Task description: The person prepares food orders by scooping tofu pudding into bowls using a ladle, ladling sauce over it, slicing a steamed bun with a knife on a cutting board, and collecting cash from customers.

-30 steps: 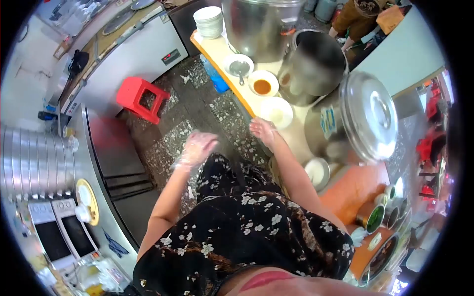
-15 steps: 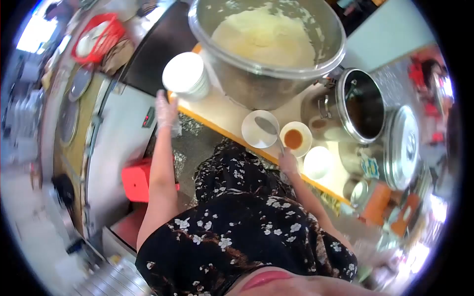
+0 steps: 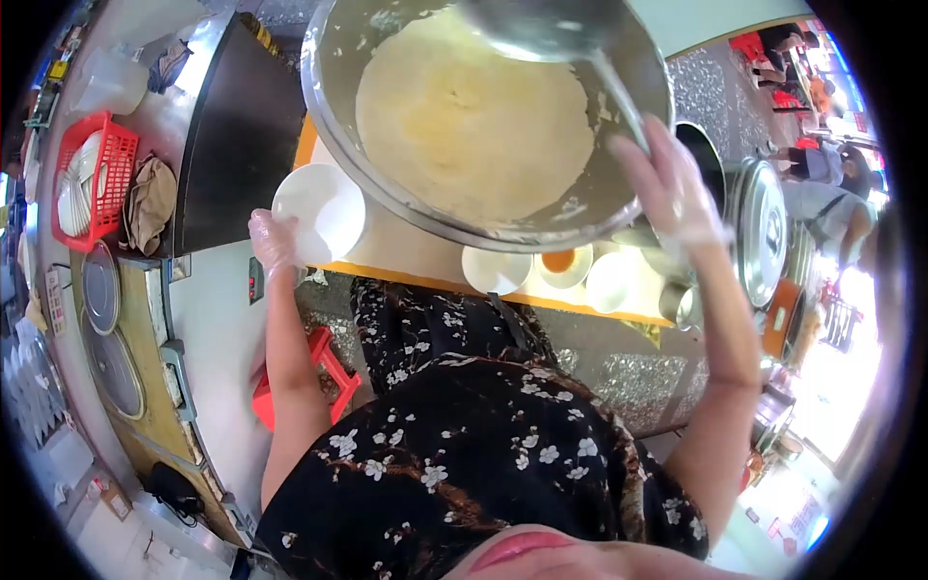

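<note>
My left hand, in a clear glove, grips the left edge of a white bowl beside the counter's edge. The bowl's inside faces up and looks white all over. My right hand, also gloved, is closed round the handle of a wide metal ladle. Its shallow head hangs over the far part of a large steel pot. A pale yellow, smooth-topped mass fills much of that pot. Whether the ladle touches this mass, I cannot tell.
Along the counter's near edge stand a white bowl, a bowl of brown liquid and another white bowl. Lidded steel pots stand right. A red stool is below; a red basket sits left.
My right hand has lifted the ladle from the small bowls up over the large pot. My left hand, earlier beside the stacked white bowls, now holds a bowl. The view has shifted.
</note>
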### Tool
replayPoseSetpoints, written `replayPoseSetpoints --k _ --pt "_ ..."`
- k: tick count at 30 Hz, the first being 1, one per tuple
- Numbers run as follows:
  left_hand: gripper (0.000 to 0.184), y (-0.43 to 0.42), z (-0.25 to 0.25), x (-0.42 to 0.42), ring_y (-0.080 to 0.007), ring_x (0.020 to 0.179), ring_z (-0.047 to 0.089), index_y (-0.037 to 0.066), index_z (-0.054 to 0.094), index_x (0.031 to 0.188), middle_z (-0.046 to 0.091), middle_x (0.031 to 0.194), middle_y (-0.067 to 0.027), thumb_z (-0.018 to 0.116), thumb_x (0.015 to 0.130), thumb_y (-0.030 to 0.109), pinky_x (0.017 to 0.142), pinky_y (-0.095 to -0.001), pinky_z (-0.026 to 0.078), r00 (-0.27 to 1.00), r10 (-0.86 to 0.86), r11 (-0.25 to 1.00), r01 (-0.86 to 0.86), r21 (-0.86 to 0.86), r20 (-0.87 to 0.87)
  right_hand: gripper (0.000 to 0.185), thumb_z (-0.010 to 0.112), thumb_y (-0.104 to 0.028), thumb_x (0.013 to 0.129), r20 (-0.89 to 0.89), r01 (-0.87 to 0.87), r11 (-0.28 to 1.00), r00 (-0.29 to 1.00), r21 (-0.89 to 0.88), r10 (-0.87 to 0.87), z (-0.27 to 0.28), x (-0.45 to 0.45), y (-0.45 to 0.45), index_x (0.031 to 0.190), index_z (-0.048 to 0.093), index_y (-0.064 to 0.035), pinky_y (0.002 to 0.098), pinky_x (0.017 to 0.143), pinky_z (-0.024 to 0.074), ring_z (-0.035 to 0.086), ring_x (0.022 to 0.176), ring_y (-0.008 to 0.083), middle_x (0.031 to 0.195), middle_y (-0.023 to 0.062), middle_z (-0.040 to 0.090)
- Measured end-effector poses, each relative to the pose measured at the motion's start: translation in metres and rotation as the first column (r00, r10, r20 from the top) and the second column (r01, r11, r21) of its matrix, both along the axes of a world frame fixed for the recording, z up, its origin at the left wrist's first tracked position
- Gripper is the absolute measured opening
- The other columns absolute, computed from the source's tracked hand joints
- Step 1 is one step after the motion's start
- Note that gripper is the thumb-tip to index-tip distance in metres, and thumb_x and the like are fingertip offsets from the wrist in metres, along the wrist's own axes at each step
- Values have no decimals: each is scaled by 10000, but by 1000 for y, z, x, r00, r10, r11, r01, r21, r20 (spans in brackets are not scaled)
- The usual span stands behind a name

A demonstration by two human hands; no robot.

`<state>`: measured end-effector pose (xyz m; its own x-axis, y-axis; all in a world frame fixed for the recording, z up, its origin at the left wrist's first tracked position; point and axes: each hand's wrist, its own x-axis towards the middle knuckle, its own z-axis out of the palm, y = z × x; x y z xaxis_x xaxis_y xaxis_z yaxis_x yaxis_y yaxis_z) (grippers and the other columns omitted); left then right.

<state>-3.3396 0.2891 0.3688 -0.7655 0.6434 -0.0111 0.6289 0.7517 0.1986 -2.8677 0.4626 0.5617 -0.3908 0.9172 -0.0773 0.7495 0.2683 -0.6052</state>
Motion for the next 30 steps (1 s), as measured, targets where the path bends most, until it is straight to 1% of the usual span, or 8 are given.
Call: replayPoseSetpoints --k 1,5,11,16,20,23,25,30 --pt "333 1 11 4 -361 850 589 30 514 937 575 903 -194 694 693 166 755 -430 476 1000 9 1000 -9 -7 0 359 463 -334 895 102 -239 950 970 202 223 -23 -12 22 1014 507 2 453 775 428 548 855 407 890 223 566" --pt "232 0 36 -2 -417 850 578 4 459 898 594 852 -244 579 735 118 763 -445 445 971 67 998 -62 -29 230 451 505 -388 839 314 43 925 946 -377 84 -106 -90 98 1000 578 28 425 737 461 596 819 387 862 222 620" --pt "339 -41 65 -2 -345 929 578 -18 470 1072 583 995 -213 557 760 81 818 -407 446 953 -92 977 31 210 288 398 471 -326 830 367 92 939 930 -332 38 -168 -140 123 909 653 18 436 779 463 602 921 395 957 243 625" --pt "540 -40 124 31 -245 1023 564 18 424 1268 564 1121 -111 619 764 6 859 -356 481 561 -2 650 -628 427 828 353 489 -290 820 274 73 894 960 -442 58 -193 -165 117 903 656 9 421 714 484 626 863 378 888 217 647" --pt "516 -25 162 42 -241 988 587 -2 436 1234 564 1100 -135 615 750 -13 810 -350 525 509 -135 608 -635 477 850 328 541 -331 817 93 43 704 995 -709 33 -220 -174 112 740 575 -14 419 485 432 548 510 260 626 141 558" --pt "499 -11 193 59 -250 938 606 -27 442 1200 562 1079 -158 597 726 -27 805 -350 538 504 -152 571 -657 492 850 234 524 -187 809 196 -334 736 824 -588 531 -200 -169 108 821 651 9 404 573 495 638 638 313 695 189 634" --pt "501 -10 203 66 -255 927 608 -33 442 1192 561 1073 -164 586 712 -40 812 -356 537 477 -205 566 -654 501 855 206 523 -189 811 5 -48 535 995 -844 98 -178 -165 104 700 571 -22 380 470 437 534 486 224 558 109 535" --pt "470 -14 227 77 -276 912 612 -104 473 1115 575 1001 -185 562 660 -24 805 -393 528 293 -386 569 -670 476 875 253 504 -225 814 -174 -166 389 985 -906 15 -97 -139 98 614 413 -98 313 421 317 364 422 133 489 15 371"
